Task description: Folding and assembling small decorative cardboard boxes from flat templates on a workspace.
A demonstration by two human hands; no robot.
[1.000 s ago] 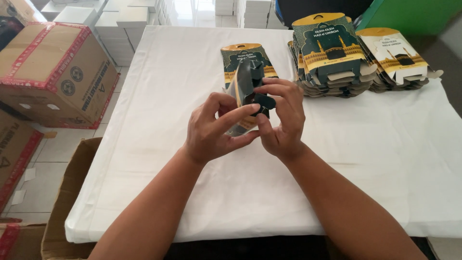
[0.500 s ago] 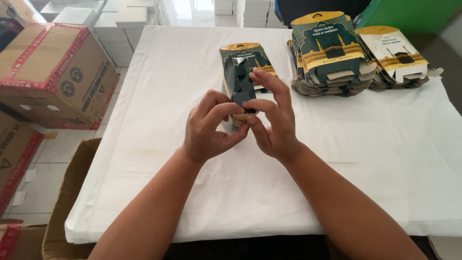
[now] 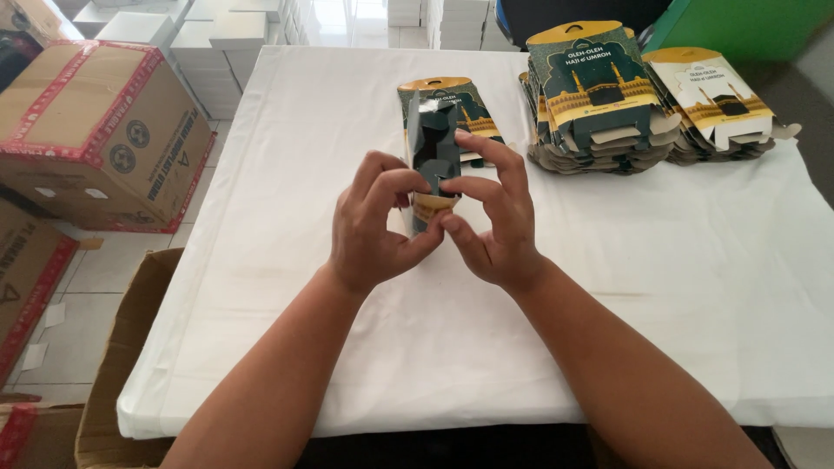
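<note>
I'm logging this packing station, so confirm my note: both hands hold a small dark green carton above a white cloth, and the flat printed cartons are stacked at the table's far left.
One detail is wrong. The head view shows the stacks of flat cartons at the table's far right, not far left. Both the left hand and right hand do hold the small dark green carton above the white cloth.

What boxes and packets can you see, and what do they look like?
Small carton: held upright between both hands, dark green with gold.
Flat carton: lying behind it, green, gold top.
Green stack: table's far right, flat cartons.
Cream stack: beside it.
Brown box: floor, left, red tape.
</note>
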